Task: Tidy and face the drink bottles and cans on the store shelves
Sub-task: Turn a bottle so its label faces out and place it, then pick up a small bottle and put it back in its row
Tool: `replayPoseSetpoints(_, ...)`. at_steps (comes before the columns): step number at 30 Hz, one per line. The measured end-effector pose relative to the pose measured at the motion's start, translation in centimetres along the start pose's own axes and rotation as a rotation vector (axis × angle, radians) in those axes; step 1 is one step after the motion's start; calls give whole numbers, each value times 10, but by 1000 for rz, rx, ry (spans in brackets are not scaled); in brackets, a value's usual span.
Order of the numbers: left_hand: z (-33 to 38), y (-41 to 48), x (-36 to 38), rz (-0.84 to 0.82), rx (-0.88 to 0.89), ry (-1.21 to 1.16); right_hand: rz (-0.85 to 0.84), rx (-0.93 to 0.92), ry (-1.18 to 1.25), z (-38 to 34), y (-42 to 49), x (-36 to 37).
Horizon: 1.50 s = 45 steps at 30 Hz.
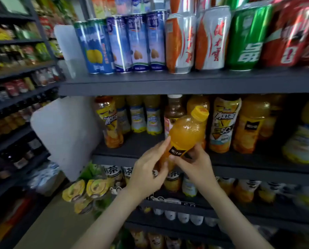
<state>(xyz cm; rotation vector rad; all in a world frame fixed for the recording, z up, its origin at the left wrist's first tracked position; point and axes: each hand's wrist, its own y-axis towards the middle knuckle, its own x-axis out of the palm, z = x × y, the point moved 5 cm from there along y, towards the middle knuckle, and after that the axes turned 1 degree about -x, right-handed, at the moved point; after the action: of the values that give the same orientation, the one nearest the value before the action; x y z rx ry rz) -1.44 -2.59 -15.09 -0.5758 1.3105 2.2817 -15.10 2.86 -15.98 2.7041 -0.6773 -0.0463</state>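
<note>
In the head view, the left hand (148,168) and the right hand (195,164) together hold one orange juice bottle (186,133). It is off the shelf and tilted, with its yellow cap (200,113) up and to the right of the fingers. The left fingers curl round its lower body from the left. The right thumb and fingers wrap it from the right, beside the black label (177,150). This two-handed hold probably serves to turn the label forward. Just behind the fingers, the middle shelf (135,146) has a gap among the standing bottles (222,126), likely its slot. Cans (137,44) stand well above.
</note>
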Motion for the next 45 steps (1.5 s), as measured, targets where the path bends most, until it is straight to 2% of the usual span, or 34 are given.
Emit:
replayPoseSetpoints(3,-9,17,7,-9,-45,-162,112,-20,-33,-7,-7,-12)
replayPoseSetpoints(6,-25,38,17,97,-239,-260,235,-47,-89,-12,-16,-23)
replayPoseSetpoints(9,-49,64,37,84,-425,-247,332,-76,-128,-18,-21,-32)
replayPoseSetpoints(12,-62,86,56,51,-519,-284,447,-74,-168,-19,-23,-41)
replayPoseSetpoints(15,-65,94,63,42,-588,-201,528,-37,-217,-16,-23,-49)
replayPoseSetpoints(17,-64,89,58,71,-561,-200,527,-27,-250,-14,-22,-51)
replayPoseSetpoints(22,-54,46,23,155,-461,-379,461,-70,-295,-14,-16,-38)
replayPoseSetpoints(27,-56,7,-15,207,-486,-375,373,-72,-355,-1,8,-16)
replayPoseSetpoints(34,-66,-10,-43,236,-591,-326,310,-124,-664,15,57,16)
replayPoseSetpoints(40,-72,-14,-47,219,-620,-334,325,-145,-758,18,61,31)
replayPoseSetpoints(45,-71,-9,-46,183,-617,-297,405,-223,-897,26,41,38)
